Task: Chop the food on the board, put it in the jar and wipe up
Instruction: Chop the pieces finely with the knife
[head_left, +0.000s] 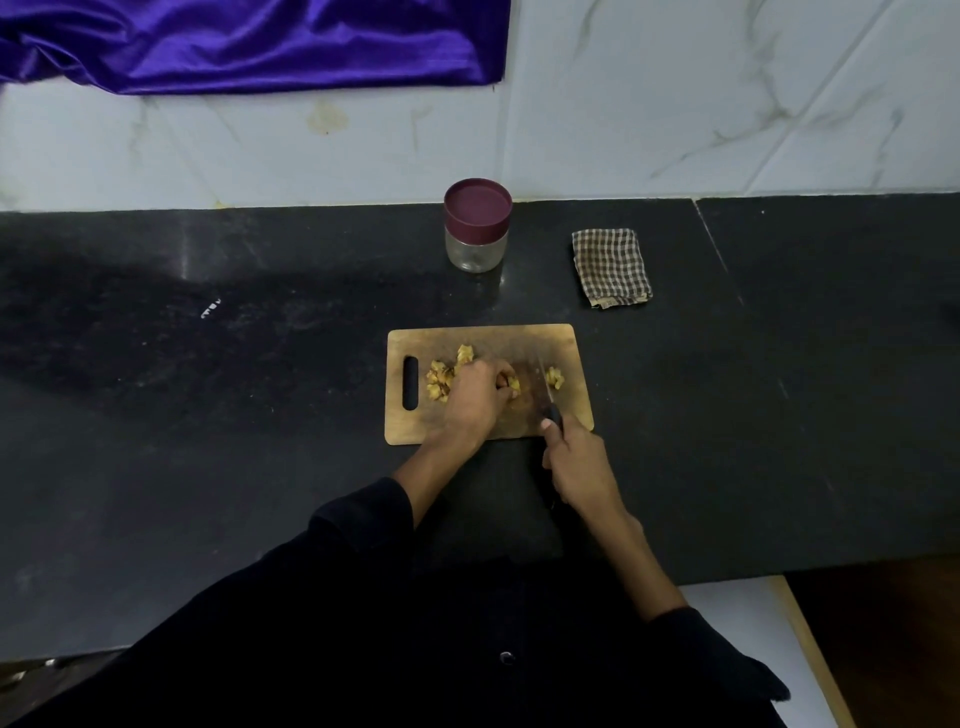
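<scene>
I stand at a dark speckled stone counter (208, 364). Behind it rises a white marble-veined wall (675, 104), with purple satin cloth (249, 41) draped above the counter's far left. Light is dim.

Yellowish food pieces (441, 376) lie scattered on a wooden chopping board (519, 338) with a handle slot at its left. Farther back stand a lidded glass jar (477, 228) and, to its right, a folded checked cloth (612, 266).
</scene>
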